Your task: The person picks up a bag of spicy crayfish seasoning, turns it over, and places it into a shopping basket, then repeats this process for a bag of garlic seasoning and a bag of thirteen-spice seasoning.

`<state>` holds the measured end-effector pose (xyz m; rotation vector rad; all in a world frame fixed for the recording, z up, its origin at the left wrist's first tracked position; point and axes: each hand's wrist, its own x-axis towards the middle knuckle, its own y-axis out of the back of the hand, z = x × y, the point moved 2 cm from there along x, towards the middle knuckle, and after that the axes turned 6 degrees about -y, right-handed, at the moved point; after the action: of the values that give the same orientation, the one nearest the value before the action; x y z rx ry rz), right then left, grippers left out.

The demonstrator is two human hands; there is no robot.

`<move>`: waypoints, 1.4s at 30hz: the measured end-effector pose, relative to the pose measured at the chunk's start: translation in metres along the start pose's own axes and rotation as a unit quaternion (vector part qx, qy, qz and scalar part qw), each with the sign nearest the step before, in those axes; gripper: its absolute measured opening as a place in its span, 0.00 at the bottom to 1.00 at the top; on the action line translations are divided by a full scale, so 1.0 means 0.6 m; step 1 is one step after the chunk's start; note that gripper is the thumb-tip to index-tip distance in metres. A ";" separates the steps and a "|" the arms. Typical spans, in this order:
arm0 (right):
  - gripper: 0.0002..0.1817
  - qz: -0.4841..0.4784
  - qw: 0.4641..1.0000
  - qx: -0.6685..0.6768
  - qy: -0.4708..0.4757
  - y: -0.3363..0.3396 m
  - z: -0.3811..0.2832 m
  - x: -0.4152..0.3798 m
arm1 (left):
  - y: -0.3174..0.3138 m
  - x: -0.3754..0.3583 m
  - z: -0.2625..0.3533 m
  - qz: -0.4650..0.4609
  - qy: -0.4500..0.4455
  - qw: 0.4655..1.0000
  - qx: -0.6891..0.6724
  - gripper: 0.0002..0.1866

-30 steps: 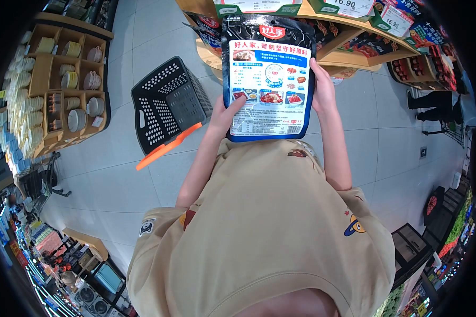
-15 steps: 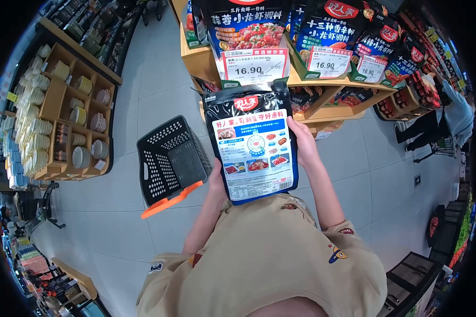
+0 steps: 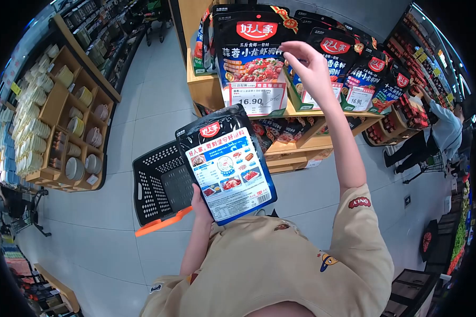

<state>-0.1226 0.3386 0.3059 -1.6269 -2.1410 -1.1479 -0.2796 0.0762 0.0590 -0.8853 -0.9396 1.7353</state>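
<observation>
My left hand (image 3: 200, 203) grips the lower left edge of a black and blue seasoning pouch (image 3: 228, 166), its printed back facing me, tilted. My right hand (image 3: 305, 59) is raised, empty, with its fingers apart and slightly bent, in front of the shelf display. Behind and beside it stand a large pouch with a crayfish picture (image 3: 254, 50) and a second kind of pouch (image 3: 330, 45). A price card (image 3: 256, 99) reading 16.90 is below the large pouch.
A black basket (image 3: 156, 185) with an orange handle (image 3: 164, 222) is on the floor at left, partly behind the held pouch. Wooden shelving (image 3: 63, 116) with bowls stands far left. At right, a person (image 3: 441, 124) is beside a cart (image 3: 426, 166).
My right hand has let go of the pouch and risen to the display. The held pouch has moved left and tilted in my left hand. The view has shifted slightly.
</observation>
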 end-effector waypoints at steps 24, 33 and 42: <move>0.15 0.091 0.884 -0.443 0.117 0.258 0.138 0.110 | -0.038 -0.009 -0.001 -0.016 -0.048 0.998 0.030 0.29; 0.08 0.124 0.930 -0.332 0.102 0.289 -0.113 0.086 | -0.051 -0.010 -0.002 -0.037 -0.021 0.999 0.021 0.30; 0.12 0.155 0.875 -0.318 0.330 0.331 -0.201 0.021 | -0.036 -0.018 -0.007 0.004 0.026 0.999 0.041 0.30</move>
<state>0.0168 0.2811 0.4834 -1.3908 -1.0826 -2.0432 -0.2643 0.0728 0.0777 -0.8781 -0.8265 1.7370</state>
